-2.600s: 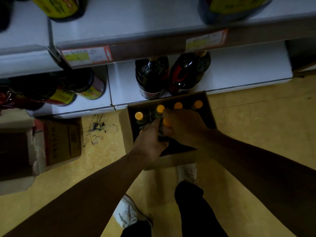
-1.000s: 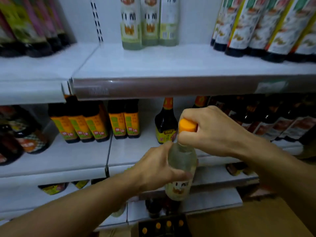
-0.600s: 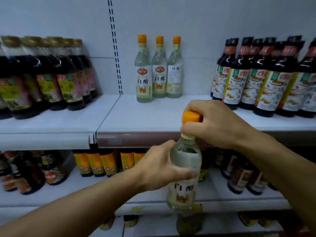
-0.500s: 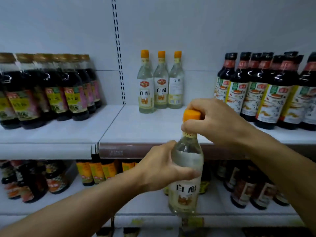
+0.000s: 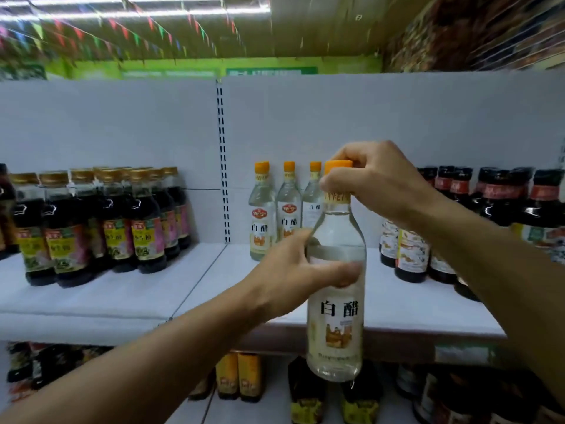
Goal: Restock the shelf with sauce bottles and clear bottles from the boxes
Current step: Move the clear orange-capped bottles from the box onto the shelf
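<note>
I hold a clear bottle [image 5: 336, 325] with an orange cap and a white label upright in front of the upper white shelf [image 5: 412, 304]. My left hand [image 5: 293, 270] grips its body from the left, fingers wrapped around it. My right hand [image 5: 376, 185] pinches its neck and cap from the right. Three matching clear bottles [image 5: 263, 215] stand in a row at the back of that shelf, just behind and left of the held one. The boxes are out of view.
Dark sauce bottles with gold caps [image 5: 101, 221] fill the shelf to the left. Dark bottles with black caps [image 5: 501, 209] stand on the right. More sauce bottles [image 5: 238, 377] sit on the shelf below. A slotted upright [image 5: 223, 160] divides the back panel.
Both hands lifted the clear bottle out of the box on the floor and raised it to the upper shelf's level. My view has tilted up with it.
</note>
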